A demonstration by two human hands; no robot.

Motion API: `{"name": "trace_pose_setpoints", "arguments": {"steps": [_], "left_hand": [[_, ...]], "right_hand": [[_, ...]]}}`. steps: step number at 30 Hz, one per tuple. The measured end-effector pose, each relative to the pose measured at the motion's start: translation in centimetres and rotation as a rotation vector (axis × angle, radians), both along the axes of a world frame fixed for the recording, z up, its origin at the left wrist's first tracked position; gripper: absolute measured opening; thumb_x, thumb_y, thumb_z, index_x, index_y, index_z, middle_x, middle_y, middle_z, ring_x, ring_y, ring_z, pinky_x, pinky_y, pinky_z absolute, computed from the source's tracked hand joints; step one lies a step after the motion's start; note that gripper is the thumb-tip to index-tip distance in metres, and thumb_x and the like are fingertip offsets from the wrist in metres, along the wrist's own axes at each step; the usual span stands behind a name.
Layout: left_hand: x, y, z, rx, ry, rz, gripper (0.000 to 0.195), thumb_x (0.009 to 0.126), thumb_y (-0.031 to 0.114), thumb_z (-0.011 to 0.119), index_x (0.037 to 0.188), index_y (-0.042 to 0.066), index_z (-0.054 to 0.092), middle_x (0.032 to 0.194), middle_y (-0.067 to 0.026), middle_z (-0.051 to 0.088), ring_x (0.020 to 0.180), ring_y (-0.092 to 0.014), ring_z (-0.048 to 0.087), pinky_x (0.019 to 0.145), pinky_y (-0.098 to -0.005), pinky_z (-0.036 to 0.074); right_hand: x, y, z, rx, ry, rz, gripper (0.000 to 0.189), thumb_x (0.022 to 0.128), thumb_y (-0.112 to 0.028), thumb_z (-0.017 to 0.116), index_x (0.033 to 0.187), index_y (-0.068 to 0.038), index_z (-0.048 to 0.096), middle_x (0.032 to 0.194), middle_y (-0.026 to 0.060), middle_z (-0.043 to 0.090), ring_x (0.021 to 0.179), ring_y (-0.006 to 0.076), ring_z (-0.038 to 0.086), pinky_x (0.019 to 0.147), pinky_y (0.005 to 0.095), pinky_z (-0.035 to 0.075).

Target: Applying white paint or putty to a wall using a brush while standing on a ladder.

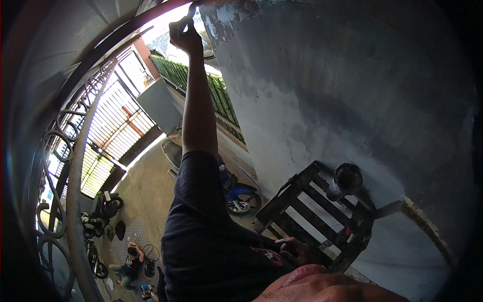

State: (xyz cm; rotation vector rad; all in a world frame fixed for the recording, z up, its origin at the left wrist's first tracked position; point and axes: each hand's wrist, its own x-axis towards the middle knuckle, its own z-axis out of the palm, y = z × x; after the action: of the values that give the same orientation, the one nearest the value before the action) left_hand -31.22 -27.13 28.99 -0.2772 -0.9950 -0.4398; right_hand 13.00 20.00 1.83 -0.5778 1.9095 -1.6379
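My left arm stretches up along the picture, and my left hand (186,36) is raised at the top beside the edge of a grey plastered wall (271,75). Its fingers bend, one reaching towards a dark overhead beam (132,26); glare hides whether they pinch anything. Low in the view, my right hand (296,251) lies in shadow near my dark shirt and a dark slatted frame (320,222). Its fingers look bent, but its grip is unclear. A round, open-ended pipe-like piece (348,178) stands by the wall above the frame.
A metal railing with scrolls (81,158) curves down the left. Far below, a person (133,264) sits on the paved floor near parked motorcycles (100,222). A blue motorcycle (241,198) stands beside the wall. A slatted gate (117,124) and green fence (169,71) lie beyond.
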Motion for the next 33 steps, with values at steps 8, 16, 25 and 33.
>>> {"name": "trace_pose_setpoints", "arguments": {"steps": [8,16,25,33], "left_hand": [[1.4,2.1,-2.5,-0.056,-0.139,-0.036,0.021,0.079,0.006,0.082,0.081,0.005,0.061,0.079,-0.0042,0.067,0.071,-0.012,0.062,0.064,-0.0295,0.048],[4.9,4.8,-1.8,-0.11,-0.077,-0.211,0.017,0.072,-0.004,0.083,0.081,0.007,0.075,0.077,-0.0014,0.064,0.069,-0.016,0.059,0.066,-0.0289,0.047],[9.1,6.0,0.9,-0.284,-0.152,-0.44,0.011,0.091,0.004,0.067,0.091,0.003,0.057,0.097,-0.0187,0.072,0.09,-0.025,0.07,0.085,-0.0437,0.058],[9.7,4.7,1.8,0.014,-0.234,-0.856,0.012,0.085,-0.001,0.071,0.096,-0.002,0.067,0.094,-0.0123,0.072,0.091,-0.02,0.07,0.077,-0.0329,0.056]], "right_hand": [[0.1,-0.2,-0.7,0.004,0.007,-0.017,0.045,0.097,-0.043,0.066,0.127,-0.01,0.062,0.095,0.014,0.071,0.087,0.0243,0.071,0.078,0.0361,0.055],[0.2,-0.2,-0.7,0.011,0.023,-0.014,0.049,0.095,-0.047,0.067,0.126,-0.01,0.062,0.089,0.0105,0.07,0.077,0.0188,0.069,0.07,0.0332,0.053],[0.3,-0.3,-0.6,0.054,0.065,-0.02,0.045,0.095,-0.044,0.068,0.125,-0.011,0.062,0.09,0.0102,0.07,0.077,0.0201,0.069,0.07,0.0349,0.053],[0.5,-0.4,-0.6,0.069,0.099,-0.038,0.044,0.095,-0.043,0.068,0.125,-0.012,0.062,0.092,0.0105,0.071,0.078,0.0226,0.071,0.07,0.0356,0.054]]}}
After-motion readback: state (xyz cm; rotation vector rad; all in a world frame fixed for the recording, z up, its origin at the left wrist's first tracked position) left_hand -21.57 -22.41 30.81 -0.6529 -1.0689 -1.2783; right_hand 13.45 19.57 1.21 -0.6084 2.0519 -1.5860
